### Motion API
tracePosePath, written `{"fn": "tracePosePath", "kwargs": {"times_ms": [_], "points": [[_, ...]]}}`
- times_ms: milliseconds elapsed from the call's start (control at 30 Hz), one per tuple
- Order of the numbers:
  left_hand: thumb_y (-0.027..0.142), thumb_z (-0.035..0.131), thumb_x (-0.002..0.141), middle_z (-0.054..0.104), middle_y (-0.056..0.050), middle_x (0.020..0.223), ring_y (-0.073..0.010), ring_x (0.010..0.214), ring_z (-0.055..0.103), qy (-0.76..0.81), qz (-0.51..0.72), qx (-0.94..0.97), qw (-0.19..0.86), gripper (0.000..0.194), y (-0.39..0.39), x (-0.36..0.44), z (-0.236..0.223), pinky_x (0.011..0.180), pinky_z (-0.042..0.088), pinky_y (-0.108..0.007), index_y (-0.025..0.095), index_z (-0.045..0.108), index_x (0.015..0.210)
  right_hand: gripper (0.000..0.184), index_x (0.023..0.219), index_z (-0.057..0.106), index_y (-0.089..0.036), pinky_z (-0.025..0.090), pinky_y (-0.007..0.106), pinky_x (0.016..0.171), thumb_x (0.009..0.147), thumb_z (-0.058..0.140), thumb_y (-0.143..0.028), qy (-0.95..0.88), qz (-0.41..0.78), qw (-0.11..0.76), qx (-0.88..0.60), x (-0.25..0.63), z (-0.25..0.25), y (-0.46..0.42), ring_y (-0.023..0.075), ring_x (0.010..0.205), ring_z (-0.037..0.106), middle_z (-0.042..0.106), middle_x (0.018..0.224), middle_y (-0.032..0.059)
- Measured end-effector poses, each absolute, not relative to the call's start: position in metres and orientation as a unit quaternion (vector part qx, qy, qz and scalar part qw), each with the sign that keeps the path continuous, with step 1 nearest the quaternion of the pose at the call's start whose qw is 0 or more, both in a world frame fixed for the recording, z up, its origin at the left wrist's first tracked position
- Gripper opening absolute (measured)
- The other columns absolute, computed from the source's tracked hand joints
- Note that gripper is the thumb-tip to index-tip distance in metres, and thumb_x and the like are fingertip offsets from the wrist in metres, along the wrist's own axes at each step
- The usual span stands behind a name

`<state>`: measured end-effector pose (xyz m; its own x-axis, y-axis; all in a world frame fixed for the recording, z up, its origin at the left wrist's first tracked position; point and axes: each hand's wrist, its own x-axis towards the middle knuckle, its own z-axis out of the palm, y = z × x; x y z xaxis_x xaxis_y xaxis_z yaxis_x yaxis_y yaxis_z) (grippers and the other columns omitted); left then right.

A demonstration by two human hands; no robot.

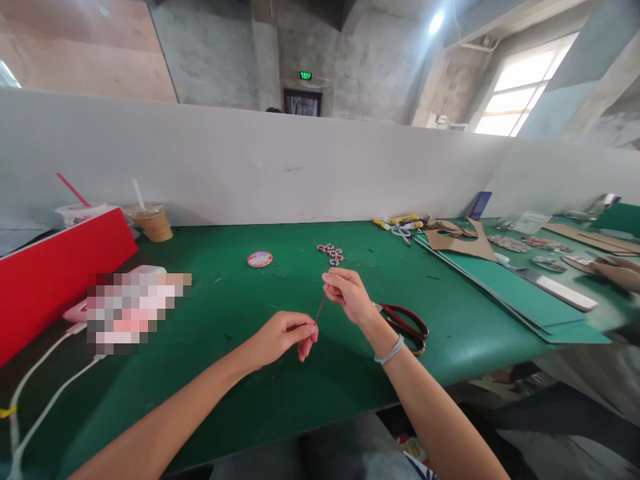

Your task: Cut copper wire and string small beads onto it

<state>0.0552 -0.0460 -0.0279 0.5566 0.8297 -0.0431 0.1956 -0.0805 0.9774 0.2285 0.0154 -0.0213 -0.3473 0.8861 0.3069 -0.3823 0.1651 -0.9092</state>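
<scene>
A thin dark reddish cord (321, 308) stretches between my two hands above the green tabletop. My left hand (293, 333) pinches its lower end between thumb and forefinger. Higher and slightly to the right, my right hand (345, 291) closes on the upper part of the cord. Just beyond my right hand lies a small cluster of beaded pieces (331, 254). Red-handled scissors (407, 320) rest beside my right wrist, partly hidden by it. Further off to the left is a small round dish (260, 259) with pale contents too small to name.
On the left stand a red board (60, 280), drink cups (153, 223) and white cables (45, 373). Green boards (510, 287), cardboard scraps (465, 240) and yellow markers (400, 221) lie to the right. Another person's hand (617, 272) is at the far right. A white partition (300, 170) closes the back.
</scene>
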Motion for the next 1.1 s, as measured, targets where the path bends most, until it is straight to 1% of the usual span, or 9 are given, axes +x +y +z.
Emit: {"fn": "tracePosePath", "kwargs": {"times_ms": [200, 300, 433, 533, 633, 733, 833, 967, 1100], "points": [[0.032, 0.052, 0.086, 0.061, 0.001, 0.055, -0.0117, 0.05, 0.058, 0.377, 0.261, 0.678, 0.575, 0.026, -0.047, 0.056, -0.029, 0.055, 0.044, -0.023, 0.014, 0.06, 0.07, 0.04, 0.052, 0.03, -0.019, 0.008, 0.024, 0.041, 0.079, 0.059, -0.023, -0.539, 0.596, 0.551, -0.226, 0.231, -0.02, 0.02, 0.0036, 0.039, 0.019, 0.022, 0.048, -0.009], [0.033, 0.054, 0.085, 0.067, -0.003, 0.064, -0.0153, 0.058, 0.063, 0.37, 0.257, 0.669, 0.591, 0.024, -0.048, 0.056, -0.031, 0.06, 0.048, -0.027, 0.013, 0.065, 0.078, 0.039, 0.053, 0.03, -0.019, 0.009, 0.023, 0.041, 0.08, 0.058, -0.025, -0.554, 0.591, 0.539, -0.231, 0.231, -0.021, 0.019, 0.004, 0.04, 0.02, 0.024, 0.048, -0.0089], [0.035, 0.054, 0.085, 0.071, -0.007, 0.074, -0.019, 0.068, 0.067, 0.37, 0.32, 0.629, 0.604, 0.026, -0.046, 0.057, -0.031, 0.068, 0.05, -0.031, 0.012, 0.065, 0.093, 0.037, 0.052, 0.034, -0.018, 0.014, 0.022, 0.041, 0.081, 0.056, -0.029, -0.618, 0.577, 0.47, -0.252, 0.223, -0.024, 0.01, 0.0049, 0.041, 0.023, 0.028, 0.048, -0.0081], [0.035, 0.053, 0.086, 0.069, -0.006, 0.069, -0.0187, 0.064, 0.066, 0.387, 0.394, 0.585, 0.594, 0.025, -0.044, 0.055, -0.031, 0.066, 0.05, -0.032, 0.012, 0.065, 0.086, 0.034, 0.053, 0.041, -0.017, 0.02, 0.022, 0.042, 0.081, 0.054, -0.031, -0.665, 0.58, 0.391, -0.261, 0.213, -0.028, 0.002, 0.0056, 0.043, 0.03, 0.037, 0.048, -0.0064], [0.032, 0.055, 0.085, 0.067, -0.005, 0.064, -0.0179, 0.06, 0.064, 0.391, 0.407, 0.576, 0.592, 0.023, -0.042, 0.053, -0.032, 0.063, 0.049, -0.031, 0.012, 0.064, 0.077, 0.031, 0.056, 0.044, -0.017, 0.022, 0.021, 0.043, 0.082, 0.053, -0.033, -0.66, 0.613, 0.356, -0.25, 0.206, -0.032, -0.002, 0.0061, 0.043, 0.033, 0.042, 0.049, -0.0056], [0.03, 0.055, 0.086, 0.064, -0.002, 0.059, -0.0154, 0.056, 0.061, 0.378, 0.403, 0.585, 0.593, 0.023, -0.042, 0.052, -0.033, 0.061, 0.047, -0.029, 0.013, 0.063, 0.073, 0.031, 0.054, 0.043, -0.017, 0.02, 0.021, 0.042, 0.08, 0.054, -0.031, -0.633, 0.634, 0.367, -0.25, 0.203, -0.035, -0.002, 0.006, 0.042, 0.032, 0.04, 0.048, -0.0062], [0.029, 0.053, 0.086, 0.061, 0.0, 0.056, -0.0135, 0.053, 0.057, 0.376, 0.396, 0.596, 0.588, 0.024, -0.042, 0.052, -0.032, 0.058, 0.044, -0.026, 0.013, 0.062, 0.07, 0.035, 0.051, 0.037, -0.018, 0.019, 0.022, 0.041, 0.077, 0.057, -0.03, -0.594, 0.647, 0.406, -0.251, 0.201, -0.035, 0.0, 0.0056, 0.041, 0.028, 0.032, 0.046, -0.0079], [0.029, 0.053, 0.086, 0.062, -0.001, 0.055, -0.0136, 0.054, 0.057, 0.38, 0.391, 0.605, 0.581, 0.025, -0.044, 0.054, -0.03, 0.059, 0.044, -0.026, 0.014, 0.062, 0.069, 0.039, 0.049, 0.033, -0.019, 0.014, 0.023, 0.041, 0.076, 0.059, -0.029, -0.563, 0.646, 0.461, -0.228, 0.202, -0.032, 0.003, 0.0049, 0.041, 0.021, 0.025, 0.046, -0.009], [0.029, 0.053, 0.086, 0.063, -0.001, 0.056, -0.0135, 0.054, 0.058, 0.383, 0.377, 0.618, 0.573, 0.025, -0.048, 0.057, -0.028, 0.059, 0.043, -0.025, 0.014, 0.063, 0.069, 0.041, 0.049, 0.03, -0.019, 0.011, 0.024, 0.041, 0.075, 0.061, -0.029, -0.541, 0.634, 0.5, -0.237, 0.207, -0.027, 0.008, 0.0047, 0.041, 0.02, 0.022, 0.047, -0.0088]]}}
